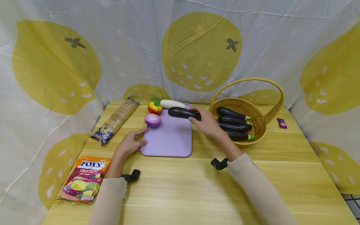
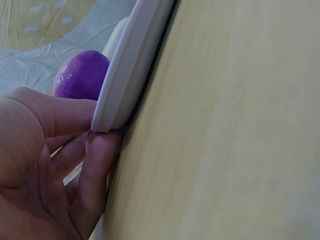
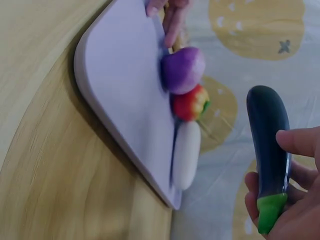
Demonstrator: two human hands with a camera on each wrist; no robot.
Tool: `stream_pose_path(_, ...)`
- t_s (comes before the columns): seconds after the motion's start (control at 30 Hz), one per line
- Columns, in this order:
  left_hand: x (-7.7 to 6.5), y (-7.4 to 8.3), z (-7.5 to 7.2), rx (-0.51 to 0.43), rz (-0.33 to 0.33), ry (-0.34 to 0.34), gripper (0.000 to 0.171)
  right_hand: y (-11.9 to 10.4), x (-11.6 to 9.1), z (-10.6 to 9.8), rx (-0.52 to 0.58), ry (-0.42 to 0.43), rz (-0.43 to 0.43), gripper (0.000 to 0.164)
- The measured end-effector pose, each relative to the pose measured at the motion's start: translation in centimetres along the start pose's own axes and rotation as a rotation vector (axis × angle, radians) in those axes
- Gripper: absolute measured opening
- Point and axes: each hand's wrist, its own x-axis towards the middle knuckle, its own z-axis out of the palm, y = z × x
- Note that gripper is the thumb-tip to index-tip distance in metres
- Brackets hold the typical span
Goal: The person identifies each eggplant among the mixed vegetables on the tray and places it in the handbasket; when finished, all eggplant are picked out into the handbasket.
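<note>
A lilac tray lies on the table, and my left hand pinches its left rim, thumb on top and fingers underneath in the left wrist view. Along the tray's far left side sit a purple onion, a red and yellow bell pepper and a white radish. My right hand grips a dark eggplant, raised over the tray's right part. The eggplant's green stem end shows near the palm in the right wrist view.
Right of the tray stands a wicker basket with a tall handle, holding several eggplants. A small purple packet lies farther right. On the left are a pasta packet and an orange candy bag. A lemon-print cloth hangs behind.
</note>
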Motion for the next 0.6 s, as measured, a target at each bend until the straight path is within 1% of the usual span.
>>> stream_pose_path(0.13, 0.0, 0.0, -0.1, -0.002, 0.004, -0.003, 0.064, 0.1, -1.5, -1.3, -0.012, -0.015, -0.010, 0.043)
stream_pose_path(0.37, 0.0, 0.1, -0.3, 0.006, 0.007, 0.009, 0.064, 0.5, -3.8, -3.7, -0.023, -0.053, -0.062, 0.056)
stream_pose_path(0.5, 0.1, 0.1, -0.2, 0.002, 0.009, 0.003, 0.064, 1.0, -5.1, -5.4, -0.069, -0.056, -0.101, 0.052)
stream_pose_path(0.6, 0.0, 0.1, -0.3, 0.003, 0.013, -0.006, 0.065, 1.6, -6.0, -6.4, -0.088, -0.051, -0.105, 0.049)
